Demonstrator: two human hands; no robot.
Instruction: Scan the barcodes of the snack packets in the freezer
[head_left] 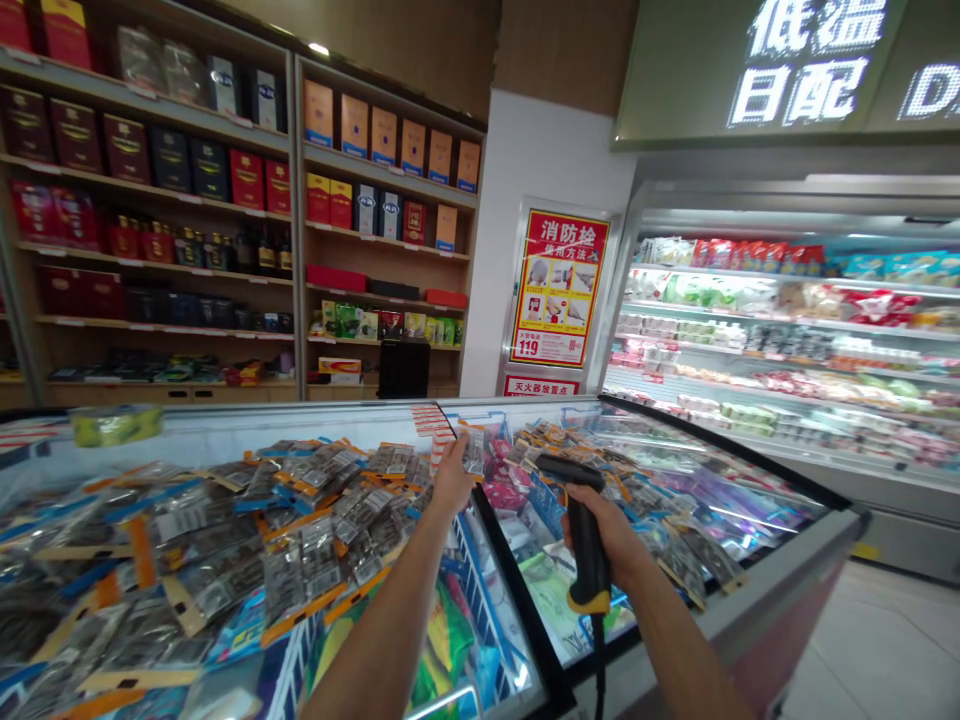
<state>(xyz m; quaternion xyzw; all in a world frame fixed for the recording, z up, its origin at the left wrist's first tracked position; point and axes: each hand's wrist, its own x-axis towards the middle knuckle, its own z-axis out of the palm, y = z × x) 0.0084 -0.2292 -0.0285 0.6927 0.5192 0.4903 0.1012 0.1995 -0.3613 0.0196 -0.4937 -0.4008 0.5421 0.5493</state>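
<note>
My right hand is wrapped around the handle of a black and yellow barcode scanner. Its head points left, and a cable hangs from its base. Stretched out over the freezer, my left hand grips a small snack packet by its edge, a short way left of the scanner head. Below both arms, many similar packets with orange and blue ends lie heaped on the freezer's glass top. Another pile of packets spreads on the right side, beyond the scanner.
A black freezer frame bar runs between the two glass sections. On the left edge lies a roll of tape. Behind stand shelves of boxed bottles, a red fire-hydrant poster and a lit refrigerated display.
</note>
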